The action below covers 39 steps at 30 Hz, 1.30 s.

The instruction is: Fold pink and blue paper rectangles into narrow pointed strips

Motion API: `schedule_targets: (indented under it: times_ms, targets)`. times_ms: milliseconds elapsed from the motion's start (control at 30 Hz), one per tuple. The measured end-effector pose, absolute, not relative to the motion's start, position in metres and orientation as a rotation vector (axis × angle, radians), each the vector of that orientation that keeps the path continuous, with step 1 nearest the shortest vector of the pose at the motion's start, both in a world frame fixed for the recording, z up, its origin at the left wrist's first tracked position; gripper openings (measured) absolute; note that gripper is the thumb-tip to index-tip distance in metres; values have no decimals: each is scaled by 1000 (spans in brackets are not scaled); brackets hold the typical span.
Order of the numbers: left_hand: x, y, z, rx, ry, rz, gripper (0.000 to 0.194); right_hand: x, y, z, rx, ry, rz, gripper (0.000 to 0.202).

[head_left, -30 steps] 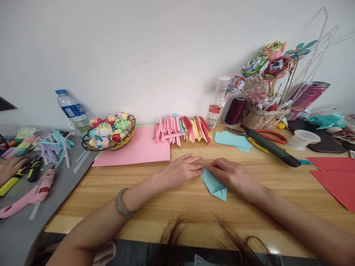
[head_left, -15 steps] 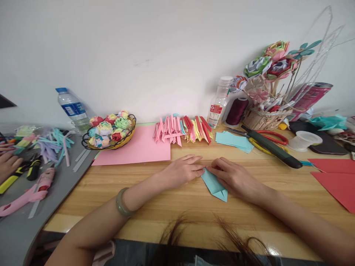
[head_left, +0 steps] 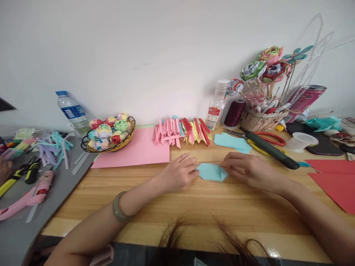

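A piece of light blue folded paper lies between my hands over the wooden table, with its corners folded in. My left hand pinches its left end between thumb and fingers. At the right end, my right hand has its fingers closed on the folded corner, slightly smeared by motion. Behind my right hand lie several light blue paper strips. A row of folded pink, red and yellow paper pieces stands beyond my left hand.
A basket of paper flowers rests on pink paper sheets. At right lie a dark-handled cutter, a white spool and red paper. A pink glue gun and another person's hand are at left.
The blue paper has turned from slanting downward to lying crosswise. My right hand has moved to its right end, and my left hand keeps hold of the left end.
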<state>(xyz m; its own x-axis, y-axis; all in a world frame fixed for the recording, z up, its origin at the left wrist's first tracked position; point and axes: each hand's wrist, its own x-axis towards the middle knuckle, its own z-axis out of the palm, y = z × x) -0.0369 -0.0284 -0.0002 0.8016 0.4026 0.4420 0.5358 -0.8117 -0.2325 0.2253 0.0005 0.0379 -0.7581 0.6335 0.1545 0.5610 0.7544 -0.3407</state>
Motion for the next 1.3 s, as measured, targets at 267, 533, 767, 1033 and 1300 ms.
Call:
schedule_targets:
  times_ms: [267,533,767,1033,1300]
  targets:
    - [-33,-28,4,-2671,-678,-573,25,213,-6,30,-1076,-2679,620,10]
    - [-22,-28,-4,-2620,-711,-448,24,212,-1,23,-1056,-2620,714,9]
    - [-19,-30,-5,-2576,-861,-592,24,215,4,23,-978,-2649,610,10]
    - [-17,-34,-2,-2676,-1125,-643,12,217,7,17,-839,-2682,479,20]
    - [-14,-37,3,-2786,-1525,-774,9,214,6,17,-1007,-2582,685,22]
